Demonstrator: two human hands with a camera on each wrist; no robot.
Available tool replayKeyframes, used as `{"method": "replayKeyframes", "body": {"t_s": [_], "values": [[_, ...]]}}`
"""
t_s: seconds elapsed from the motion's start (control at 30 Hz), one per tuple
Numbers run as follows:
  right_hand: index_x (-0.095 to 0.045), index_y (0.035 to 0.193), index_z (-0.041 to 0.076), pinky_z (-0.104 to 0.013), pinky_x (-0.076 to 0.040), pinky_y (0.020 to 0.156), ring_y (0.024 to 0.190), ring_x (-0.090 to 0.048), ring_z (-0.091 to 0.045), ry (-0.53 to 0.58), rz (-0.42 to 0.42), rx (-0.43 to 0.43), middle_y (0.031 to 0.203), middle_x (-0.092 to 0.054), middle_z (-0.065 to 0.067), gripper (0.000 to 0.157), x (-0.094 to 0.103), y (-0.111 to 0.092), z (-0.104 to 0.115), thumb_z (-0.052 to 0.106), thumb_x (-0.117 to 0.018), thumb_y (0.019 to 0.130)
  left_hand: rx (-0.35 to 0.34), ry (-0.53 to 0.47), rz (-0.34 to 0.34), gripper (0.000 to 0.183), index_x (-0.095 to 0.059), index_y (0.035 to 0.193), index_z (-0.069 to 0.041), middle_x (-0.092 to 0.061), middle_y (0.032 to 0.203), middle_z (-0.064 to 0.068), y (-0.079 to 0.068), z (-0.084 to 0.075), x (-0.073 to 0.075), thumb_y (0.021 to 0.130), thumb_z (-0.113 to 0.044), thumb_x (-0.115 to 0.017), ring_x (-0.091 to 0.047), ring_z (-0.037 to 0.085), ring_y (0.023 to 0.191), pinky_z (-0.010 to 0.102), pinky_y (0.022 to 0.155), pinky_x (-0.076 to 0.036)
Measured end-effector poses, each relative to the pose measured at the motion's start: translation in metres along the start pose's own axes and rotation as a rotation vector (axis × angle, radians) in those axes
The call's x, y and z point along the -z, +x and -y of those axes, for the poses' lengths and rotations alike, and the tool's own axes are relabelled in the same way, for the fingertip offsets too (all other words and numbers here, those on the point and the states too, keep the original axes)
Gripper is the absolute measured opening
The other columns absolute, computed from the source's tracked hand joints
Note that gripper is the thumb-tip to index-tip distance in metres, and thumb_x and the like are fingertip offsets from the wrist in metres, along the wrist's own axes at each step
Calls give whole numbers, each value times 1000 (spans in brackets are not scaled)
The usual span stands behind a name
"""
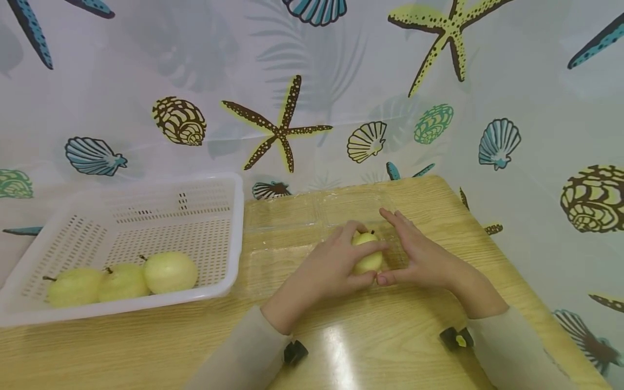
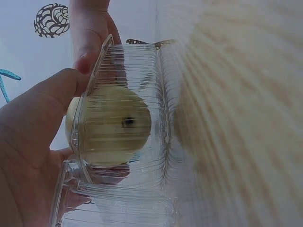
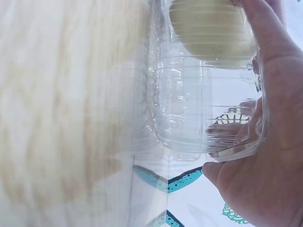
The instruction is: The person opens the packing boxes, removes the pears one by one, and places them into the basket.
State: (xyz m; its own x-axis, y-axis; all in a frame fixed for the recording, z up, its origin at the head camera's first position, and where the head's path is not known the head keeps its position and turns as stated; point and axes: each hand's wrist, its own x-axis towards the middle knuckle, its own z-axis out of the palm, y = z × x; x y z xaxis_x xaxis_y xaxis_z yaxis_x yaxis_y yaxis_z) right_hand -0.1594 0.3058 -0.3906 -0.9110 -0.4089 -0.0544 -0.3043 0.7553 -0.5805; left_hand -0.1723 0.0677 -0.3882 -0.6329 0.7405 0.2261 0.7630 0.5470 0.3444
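A round yellow-green pear (image 1: pixel 369 260) sits in the front right section of the clear plastic packaging (image 1: pixel 278 265). My left hand (image 1: pixel 336 262) holds this pear from the left, fingers over its top and thumb at its near side. Through the ribbed clear wall, the left wrist view shows the pear (image 2: pixel 116 125) within the plastic. On the right side, my right hand (image 1: pixel 426 260) spreads its fingers along the plastic rim, its thumb close to the left thumb. In the right wrist view, the right hand (image 3: pixel 279 118) lies against the plastic rim.
A white perforated basket (image 1: pixel 236 238) stands on the left with three pears (image 1: pixel 170 272) along its near side. More clear plastic sections (image 1: pixel 351 208) lie behind the hands. Shell-patterned cloth (image 1: pixel 205 65) borders the back and right of the wooden table (image 1: pixel 390 352).
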Motion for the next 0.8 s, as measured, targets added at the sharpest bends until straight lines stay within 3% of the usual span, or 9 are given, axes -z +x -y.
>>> {"method": "replayKeyframes", "body": {"t_s": [0.23,0.37,0.53,0.8], "values": [[-7,162,15,-71,-12,114,154,5,-36,-62,28,15,168,-2,-7,120,2,1,1,56,-80,76,8,-15,-80,62,-50,143,-42,-37,143,6,3,-1,5,86,-61,-67,-46,24,118,32,70,-53],[-12,160,7,-69,-12,116,154,6,-36,-98,47,10,168,1,-9,118,4,1,2,58,-79,77,3,-27,-111,55,-56,137,-37,-38,146,7,3,-2,8,86,-53,-72,-45,27,123,32,73,-53],[-10,160,4,-67,-14,116,153,10,-35,-121,55,-2,168,3,-10,121,5,1,4,60,-78,76,-30,1,-161,52,-57,136,-34,-45,145,5,3,0,13,86,-40,-70,-44,25,124,34,80,-53],[-6,160,8,-65,-14,117,153,13,-32,-151,64,-21,167,6,-9,124,5,2,6,66,-75,76,-72,35,-263,56,-59,136,-33,-50,140,6,-1,-2,30,82,-38,-72,-47,24,117,26,72,-50]]}}
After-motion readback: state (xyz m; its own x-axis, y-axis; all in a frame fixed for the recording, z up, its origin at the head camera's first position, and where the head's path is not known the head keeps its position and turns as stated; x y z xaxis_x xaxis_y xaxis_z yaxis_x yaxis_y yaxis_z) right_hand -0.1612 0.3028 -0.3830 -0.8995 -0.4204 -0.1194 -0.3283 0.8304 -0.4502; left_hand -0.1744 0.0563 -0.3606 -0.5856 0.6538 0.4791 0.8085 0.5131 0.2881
